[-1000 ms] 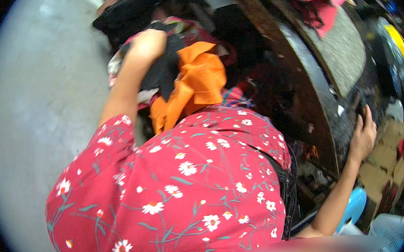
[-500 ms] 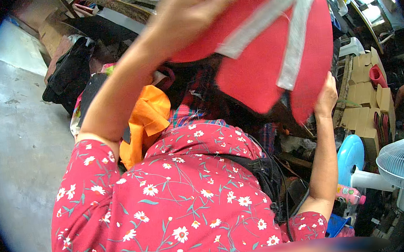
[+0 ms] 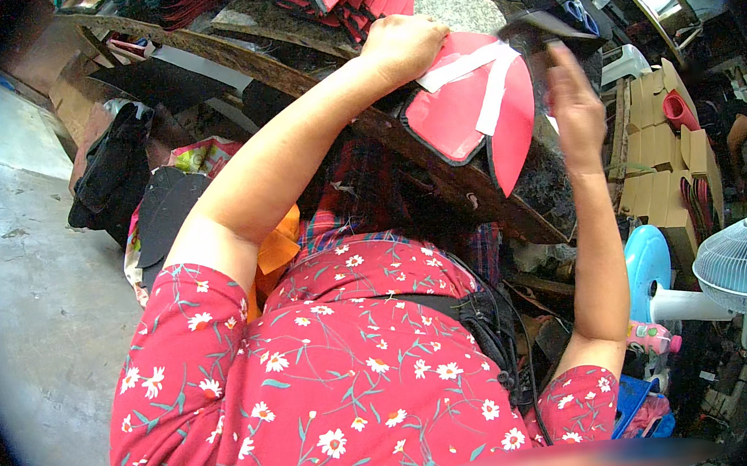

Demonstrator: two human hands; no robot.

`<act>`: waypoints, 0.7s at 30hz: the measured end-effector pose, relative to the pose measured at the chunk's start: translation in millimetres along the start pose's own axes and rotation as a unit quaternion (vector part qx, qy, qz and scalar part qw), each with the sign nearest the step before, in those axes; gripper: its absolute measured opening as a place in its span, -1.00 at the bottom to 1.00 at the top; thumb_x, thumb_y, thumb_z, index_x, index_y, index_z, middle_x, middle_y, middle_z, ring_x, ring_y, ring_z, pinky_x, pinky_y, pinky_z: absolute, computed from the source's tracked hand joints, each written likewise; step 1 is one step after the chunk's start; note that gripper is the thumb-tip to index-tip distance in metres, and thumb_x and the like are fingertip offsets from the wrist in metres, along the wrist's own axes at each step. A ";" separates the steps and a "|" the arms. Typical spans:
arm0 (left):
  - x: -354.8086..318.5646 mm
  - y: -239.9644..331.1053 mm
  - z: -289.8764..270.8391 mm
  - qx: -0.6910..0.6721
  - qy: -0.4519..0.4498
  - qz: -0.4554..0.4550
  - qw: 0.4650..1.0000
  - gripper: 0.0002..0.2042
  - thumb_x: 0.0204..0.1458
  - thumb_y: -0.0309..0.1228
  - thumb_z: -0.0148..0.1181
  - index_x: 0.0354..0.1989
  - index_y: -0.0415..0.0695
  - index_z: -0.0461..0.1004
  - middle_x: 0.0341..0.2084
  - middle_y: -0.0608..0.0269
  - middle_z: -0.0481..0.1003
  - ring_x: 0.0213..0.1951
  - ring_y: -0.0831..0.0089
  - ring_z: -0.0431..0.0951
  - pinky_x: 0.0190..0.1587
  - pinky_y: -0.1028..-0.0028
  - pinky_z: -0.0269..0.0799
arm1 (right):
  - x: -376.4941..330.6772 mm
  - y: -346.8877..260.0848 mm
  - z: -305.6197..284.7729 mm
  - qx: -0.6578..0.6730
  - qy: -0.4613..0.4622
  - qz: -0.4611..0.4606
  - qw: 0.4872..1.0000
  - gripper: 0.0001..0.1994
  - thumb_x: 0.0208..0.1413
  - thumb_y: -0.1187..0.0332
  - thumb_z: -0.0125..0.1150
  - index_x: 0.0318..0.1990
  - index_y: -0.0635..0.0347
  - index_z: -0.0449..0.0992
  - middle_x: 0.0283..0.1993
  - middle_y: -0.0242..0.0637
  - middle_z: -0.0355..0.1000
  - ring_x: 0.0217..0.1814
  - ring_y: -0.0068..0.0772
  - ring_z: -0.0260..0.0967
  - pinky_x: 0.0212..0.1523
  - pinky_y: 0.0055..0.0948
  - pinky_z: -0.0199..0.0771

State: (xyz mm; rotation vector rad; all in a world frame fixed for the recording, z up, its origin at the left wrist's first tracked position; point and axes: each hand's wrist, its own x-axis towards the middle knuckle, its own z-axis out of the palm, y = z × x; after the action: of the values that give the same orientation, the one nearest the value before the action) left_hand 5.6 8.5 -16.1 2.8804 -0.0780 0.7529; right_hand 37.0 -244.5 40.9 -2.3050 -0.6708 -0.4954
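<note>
Though the left hand [image 3: 406,48] touches the red piece [image 3: 448,122], I can't tell whether its fingers pinch it. The piece sits between those fingers and the right hand [image 3: 578,116], whose blurred fingers stretch out.

Left hand [image 3: 407,46] holding red panel [image 3: 453,124], white strips [image 3: 494,93], right hand [image 3: 578,116] beside it, blurred

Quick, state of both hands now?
Left hand: on red curved piece with white strips; grip cannot be told.
Right hand: blurred, beside it; grip cannot be told.
</note>
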 end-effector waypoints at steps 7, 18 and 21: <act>-6.6 -2.6 -15.3 0.035 -0.065 -0.002 0.997 -0.79 0.17 -0.30 -0.02 -0.18 -0.04 0.54 -0.29 0.10 0.57 -0.23 0.10 0.63 -0.23 0.14 0.57 | 14.2 2.0 -7.6 -0.115 -0.083 -0.003 0.990 -0.66 0.30 -0.06 0.02 0.17 -0.45 0.50 -0.21 -0.16 0.60 -0.16 -0.01 0.58 -0.20 -0.16 0.52; -4.7 10.2 -27.2 0.078 -0.115 -0.035 0.990 -0.82 0.12 -0.36 0.03 -0.26 -0.14 0.53 -0.32 0.03 0.59 -0.23 0.08 0.65 -0.25 0.14 0.59 | 24.0 3.1 1.8 -0.131 -0.107 -0.019 0.985 -0.62 0.26 -0.14 -0.01 0.17 -0.48 0.49 -0.17 -0.12 0.60 -0.14 -0.01 0.57 -0.16 -0.13 0.54; 1.2 14.1 -22.3 0.055 -0.085 -0.027 0.994 -0.84 0.11 -0.35 0.09 -0.22 -0.12 0.52 -0.33 0.00 0.61 -0.27 0.07 0.66 -0.29 0.13 0.58 | 10.6 -13.9 1.7 -0.013 -0.036 -0.047 0.998 -0.66 0.25 -0.10 0.05 0.12 -0.45 0.53 -0.23 -0.12 0.59 -0.21 0.00 0.57 -0.22 -0.09 0.55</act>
State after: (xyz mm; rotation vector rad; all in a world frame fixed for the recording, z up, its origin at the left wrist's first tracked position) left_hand -5.4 -1.6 5.7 3.0332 0.0210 0.5177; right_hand 37.6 -231.0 52.1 -2.3326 -0.8158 -0.4687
